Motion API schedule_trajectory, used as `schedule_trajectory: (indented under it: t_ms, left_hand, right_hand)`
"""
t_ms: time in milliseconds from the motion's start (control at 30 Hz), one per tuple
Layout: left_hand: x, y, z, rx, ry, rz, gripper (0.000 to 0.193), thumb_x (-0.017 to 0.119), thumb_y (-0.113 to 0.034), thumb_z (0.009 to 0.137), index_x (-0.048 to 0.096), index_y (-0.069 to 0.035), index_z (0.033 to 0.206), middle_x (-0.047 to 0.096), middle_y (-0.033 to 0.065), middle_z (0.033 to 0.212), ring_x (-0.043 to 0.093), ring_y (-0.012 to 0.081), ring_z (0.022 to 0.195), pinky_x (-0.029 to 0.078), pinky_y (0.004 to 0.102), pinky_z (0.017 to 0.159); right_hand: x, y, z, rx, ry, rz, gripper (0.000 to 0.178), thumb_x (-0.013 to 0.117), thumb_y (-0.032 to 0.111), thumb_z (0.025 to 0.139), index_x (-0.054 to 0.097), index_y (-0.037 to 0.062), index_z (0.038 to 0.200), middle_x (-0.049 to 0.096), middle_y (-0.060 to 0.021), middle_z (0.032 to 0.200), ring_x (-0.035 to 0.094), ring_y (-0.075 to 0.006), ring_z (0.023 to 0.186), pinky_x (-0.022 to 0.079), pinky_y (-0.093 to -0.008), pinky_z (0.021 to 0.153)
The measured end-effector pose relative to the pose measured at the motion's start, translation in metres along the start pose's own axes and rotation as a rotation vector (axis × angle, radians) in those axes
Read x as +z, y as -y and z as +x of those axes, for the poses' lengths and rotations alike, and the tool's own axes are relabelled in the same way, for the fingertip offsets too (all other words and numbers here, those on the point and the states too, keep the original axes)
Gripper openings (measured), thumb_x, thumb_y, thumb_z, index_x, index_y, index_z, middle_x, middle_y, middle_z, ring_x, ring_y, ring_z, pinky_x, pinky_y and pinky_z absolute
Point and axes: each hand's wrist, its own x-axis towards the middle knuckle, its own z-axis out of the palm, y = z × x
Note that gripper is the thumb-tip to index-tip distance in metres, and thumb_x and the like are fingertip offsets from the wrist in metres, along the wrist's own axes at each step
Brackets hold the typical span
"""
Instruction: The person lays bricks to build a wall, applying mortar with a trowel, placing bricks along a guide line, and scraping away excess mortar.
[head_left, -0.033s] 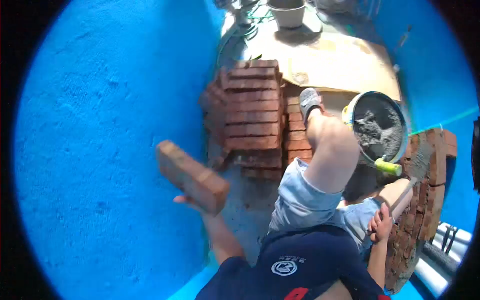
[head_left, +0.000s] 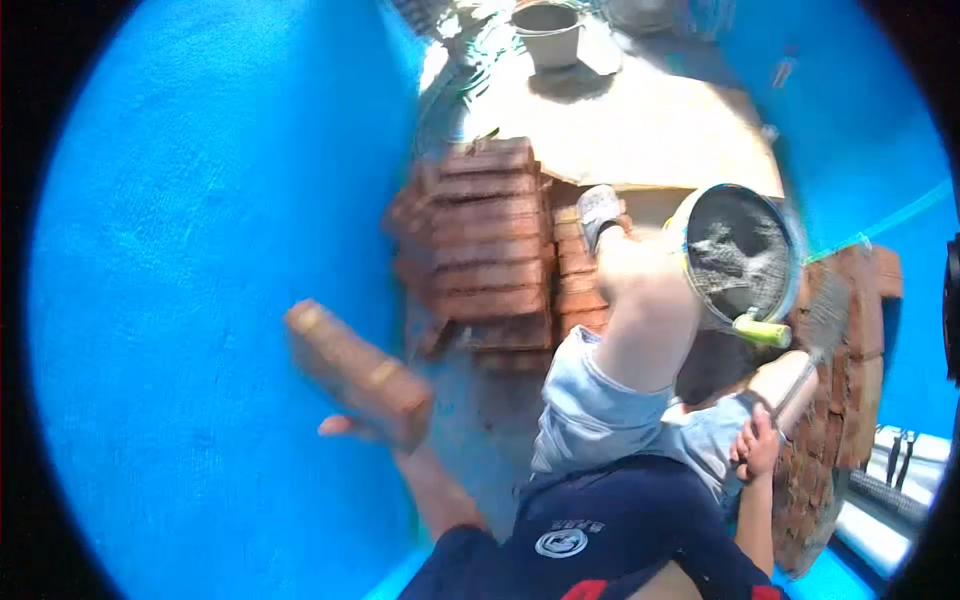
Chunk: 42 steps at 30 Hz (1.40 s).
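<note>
1 rough, oblong reddish clay brick (head_left: 358, 370) gripped in the left hand (head_left: 348, 427); right hand (head_left: 760, 446) curled, its hold unclear.

A grey bucket (head_left: 550, 52) stands beyond a pale, flat sheet (head_left: 680, 130), between bright blue walls (head_left: 200, 250); white, tube-like objects (head_left: 866, 535) lie at the lower right.

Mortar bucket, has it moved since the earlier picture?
No. Against the brickwork to its right, the mortar bucket keeps its place; only the whole view has shifted slightly.
</note>
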Motion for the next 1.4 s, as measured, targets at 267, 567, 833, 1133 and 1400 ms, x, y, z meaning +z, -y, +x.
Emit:
schedule_trajectory:
  t_ms: [267,567,833,1133,1400]
  left_hand:
    - [0.028,0.007,0.024,0.092,0.234,-0.296,0.095,0.073,-0.046,0.082,0.020,-0.006,0.150,0.032,0.0204,0.145,0.038,0.0385,0.131,0.023,0.0581,0.115]
    - [0.103,0.059,0.067,-0.035,0.228,0.443,0.083,0.057,-0.056,0.087,0.029,-0.006,0.148,0.040,0.0226,0.138,0.042,0.0378,0.126,0.029,0.0581,0.110]
    - [0.255,0.217,0.088,-0.255,0.501,0.897,0.080,0.065,-0.043,0.081,0.035,-0.003,0.144,0.049,0.0186,0.130,0.050,0.0325,0.117,0.038,0.0483,0.102]
    - [0.409,0.448,-0.051,-0.970,1.342,0.692,0.089,0.074,-0.027,0.069,0.037,0.001,0.144,0.053,0.0172,0.135,0.053,0.0261,0.121,0.041,0.0367,0.104]
    - [0.442,0.612,-0.209,-0.530,2.011,0.680,0.093,0.092,-0.018,0.054,0.051,-0.003,0.137,0.058,0.0164,0.124,0.056,0.0248,0.116,0.043,0.0369,0.104]
  right_hand:
    - [-0.004,-0.059,0.026,-0.161,0.037,-0.192,0.033,0.053,0.031,0.099,0.047,0.0147,0.071,0.034,0.0039,0.048,0.032,-0.0098,0.034,0.033,-0.0291,0.034]
    - [-0.023,-0.032,-0.028,-0.473,-0.056,-0.294,0.022,0.054,0.026,0.099,0.055,0.0132,0.081,0.037,0.0050,0.053,0.036,-0.0081,0.040,0.031,-0.0270,0.037]
    - [-0.039,-0.029,-0.122,-0.339,-0.181,0.265,0.040,0.059,0.030,0.098,0.045,0.0150,0.064,0.038,0.0065,0.052,0.036,-0.0045,0.042,0.027,-0.0254,0.039]
    - [-0.075,-0.103,-0.196,-0.266,-0.686,0.322,0.045,0.063,0.035,0.095,0.047,0.0135,0.059,0.041,0.0029,0.052,0.041,-0.0082,0.050,0.031,-0.0323,0.049]
    - [-0.079,-0.148,-0.225,-0.220,-0.922,0.629,0.038,0.067,0.029,0.092,0.049,0.0133,0.063,0.046,0.0026,0.051,0.045,-0.0089,0.041,0.033,-0.0288,0.041]
